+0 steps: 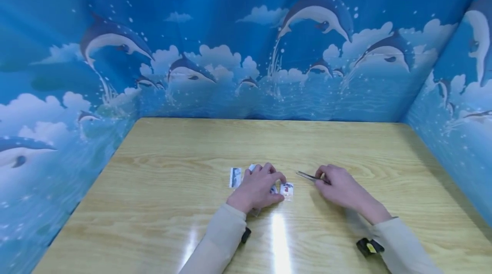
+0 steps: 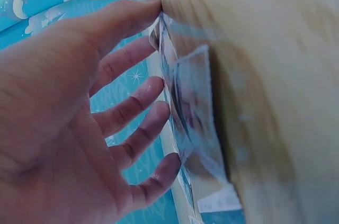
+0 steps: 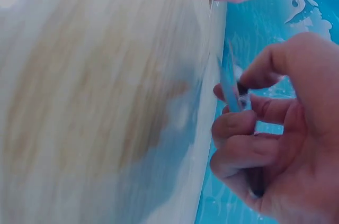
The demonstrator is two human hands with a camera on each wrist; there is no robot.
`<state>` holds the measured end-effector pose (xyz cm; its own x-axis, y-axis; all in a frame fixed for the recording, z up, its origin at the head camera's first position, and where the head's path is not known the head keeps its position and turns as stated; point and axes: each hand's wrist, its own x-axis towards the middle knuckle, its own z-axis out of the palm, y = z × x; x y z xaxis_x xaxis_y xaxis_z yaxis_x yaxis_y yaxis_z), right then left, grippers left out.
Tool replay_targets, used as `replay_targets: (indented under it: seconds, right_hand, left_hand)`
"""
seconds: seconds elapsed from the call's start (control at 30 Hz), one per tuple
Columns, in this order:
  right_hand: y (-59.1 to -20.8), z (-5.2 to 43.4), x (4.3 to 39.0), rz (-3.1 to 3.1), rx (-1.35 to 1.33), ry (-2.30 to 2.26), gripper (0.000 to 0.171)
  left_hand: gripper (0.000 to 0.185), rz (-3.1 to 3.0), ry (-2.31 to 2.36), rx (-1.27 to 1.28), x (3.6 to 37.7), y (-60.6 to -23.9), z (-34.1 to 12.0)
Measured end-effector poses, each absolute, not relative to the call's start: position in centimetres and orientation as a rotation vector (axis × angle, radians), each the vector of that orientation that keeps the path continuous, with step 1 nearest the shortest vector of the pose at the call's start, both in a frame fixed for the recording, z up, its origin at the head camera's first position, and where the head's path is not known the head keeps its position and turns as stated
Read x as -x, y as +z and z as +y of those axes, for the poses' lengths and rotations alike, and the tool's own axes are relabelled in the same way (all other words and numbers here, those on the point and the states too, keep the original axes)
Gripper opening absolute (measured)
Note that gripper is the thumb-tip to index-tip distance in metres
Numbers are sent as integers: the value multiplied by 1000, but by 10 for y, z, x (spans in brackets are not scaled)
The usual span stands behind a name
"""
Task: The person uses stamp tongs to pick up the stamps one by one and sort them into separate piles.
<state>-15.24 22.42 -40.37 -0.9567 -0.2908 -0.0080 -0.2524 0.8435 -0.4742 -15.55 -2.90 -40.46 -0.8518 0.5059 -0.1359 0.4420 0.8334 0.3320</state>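
Observation:
My left hand [image 1: 258, 188] arches over a small group of clear-wrapped packets, its fingertips spread and touching them. At its thumb and index fingertips lies a white printed packet [image 1: 287, 191]. In the left wrist view, a crinkled transparent packet [image 2: 196, 107] stands partly raised from the tabletop beside the fingers. My right hand [image 1: 340, 186], off to the right, grips a small pair of scissors [image 1: 305, 175]. Their narrow metal blades point left toward the packets and stand apart in the right wrist view. The fingers hide most of the dark handles.
Another packet [image 1: 235, 178] with a blue-grey picture lies left of the left hand. The light wood table [image 1: 173, 154] has glossy reflections in front. Blue dolphin-print cloth [image 1: 230, 30] hangs behind the table and along its sides.

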Motion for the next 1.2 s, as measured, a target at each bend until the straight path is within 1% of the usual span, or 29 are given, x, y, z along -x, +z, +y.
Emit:
replay_targets:
  seconds: [0.2, 0.37, 0.57, 0.97, 1.2]
  right_hand:
    - [-403, 229, 149, 2909, 432, -796, 13]
    - [-404, 232, 147, 2842, 485, -830, 13]
    - [-407, 237, 146, 2790, 561, -831, 7]
    - [-408, 235, 147, 2639, 712, -912, 10]
    - [-408, 233, 149, 2628, 782, -922, 7]
  left_hand:
    - [40, 2810, 421, -745, 157, -406, -30]
    - [39, 2818, 415, -754, 157, -408, -29]
    - [39, 2815, 407, -751, 156, -407, -29]
    - [41, 2807, 415, -742, 158, -408, -29]
    - [41, 2807, 418, -738, 158, -407, -29]
